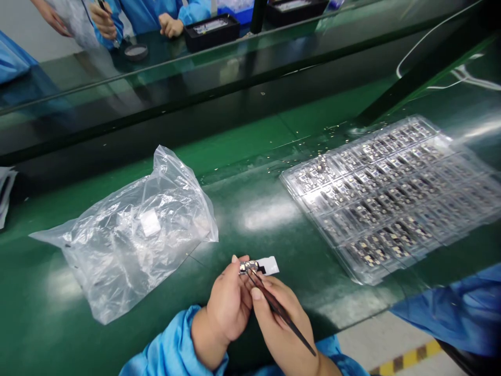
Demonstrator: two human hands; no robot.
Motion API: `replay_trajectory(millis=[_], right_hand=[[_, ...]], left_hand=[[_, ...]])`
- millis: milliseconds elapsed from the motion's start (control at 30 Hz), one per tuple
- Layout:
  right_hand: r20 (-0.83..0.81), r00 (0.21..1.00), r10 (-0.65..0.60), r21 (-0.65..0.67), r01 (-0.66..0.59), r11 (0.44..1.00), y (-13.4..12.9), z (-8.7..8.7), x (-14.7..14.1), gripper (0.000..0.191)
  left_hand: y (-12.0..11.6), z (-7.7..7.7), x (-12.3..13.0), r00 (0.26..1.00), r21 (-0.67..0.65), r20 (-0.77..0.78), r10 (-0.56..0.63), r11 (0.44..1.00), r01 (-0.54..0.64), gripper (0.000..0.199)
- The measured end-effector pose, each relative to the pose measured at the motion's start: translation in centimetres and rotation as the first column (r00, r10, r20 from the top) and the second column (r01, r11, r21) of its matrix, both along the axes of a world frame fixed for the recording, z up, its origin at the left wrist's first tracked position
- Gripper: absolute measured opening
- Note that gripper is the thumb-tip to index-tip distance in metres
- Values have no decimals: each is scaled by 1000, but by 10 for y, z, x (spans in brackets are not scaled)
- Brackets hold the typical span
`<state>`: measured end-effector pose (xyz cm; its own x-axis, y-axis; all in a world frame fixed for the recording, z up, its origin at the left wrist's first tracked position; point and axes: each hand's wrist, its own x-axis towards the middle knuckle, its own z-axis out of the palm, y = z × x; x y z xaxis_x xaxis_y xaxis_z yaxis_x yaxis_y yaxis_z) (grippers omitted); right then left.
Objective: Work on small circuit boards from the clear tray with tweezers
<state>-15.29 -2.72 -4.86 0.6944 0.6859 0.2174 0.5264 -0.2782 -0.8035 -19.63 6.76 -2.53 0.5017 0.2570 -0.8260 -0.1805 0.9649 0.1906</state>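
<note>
My left hand [228, 305] pinches a small circuit board [248, 267] between its fingertips, and a white film tab [270, 265] sticks out from the board to the right. My right hand [282, 324] grips black tweezers [280, 309], whose tips reach the board. A clear plastic bag [129, 235] lies crumpled on the green bench top [270, 180], left of my hands. A clear blister tray [385, 201] holding rows of several small boards lies to their right.
Across a dark raised shelf [156, 89], a co-worker's hands [104, 21] work beside black trays [211, 31] and a small round dish [135, 52]. A stack of papers [4, 196] sits at the far left edge. Blue sleeve fabric [450, 308] hangs at the lower right.
</note>
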Motion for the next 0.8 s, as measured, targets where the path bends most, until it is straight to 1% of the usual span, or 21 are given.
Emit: replay_trajectory(millis=[67,100,133,200,300,333,400,467,567,700,800], right_hand=[[71,997,-10,51,6,999,-2,1,3,22],[115,993,-2,84,-8,996,-2,1,6,26],[150,988,27,90,-41,995,-2,1,8,29],[188,972,139,8,-143,990,0,0,13,31],[270,902,338,-166,-302,939,3,-3,19,30],[323,867,380,-184,-337,923,4,-3,20,30],[423,804,417,-180,-376,909,5,-4,21,28],[472,775,420,-185,-379,907,5,-5,22,26],[484,761,433,-210,-379,901,2,-8,22,24],[484,758,437,-228,-373,899,0,-9,20,24],[488,745,456,-287,-356,889,3,-4,19,29]], left_hand=[[0,-2,-1,1000,-10,5,12,1000,-12,28],[-1,-3,-1,1000,-8,15,14,1000,-14,29],[-1,-5,-1,1000,-2,29,12,1000,-12,29],[-2,-7,-2,999,13,53,10,1000,-11,30],[-2,-8,-1,999,11,39,21,1000,-21,30],[-2,-7,-1,999,6,26,21,1000,-21,29],[-1,-3,1,1000,-11,-1,18,1000,-18,28],[1,1,2,1000,-30,-21,16,999,-16,26],[2,3,2,999,-48,-47,9,999,-11,26],[0,1,0,999,-26,-54,7,1000,-8,30],[-1,-2,-1,998,-17,-61,17,1000,-18,31]])
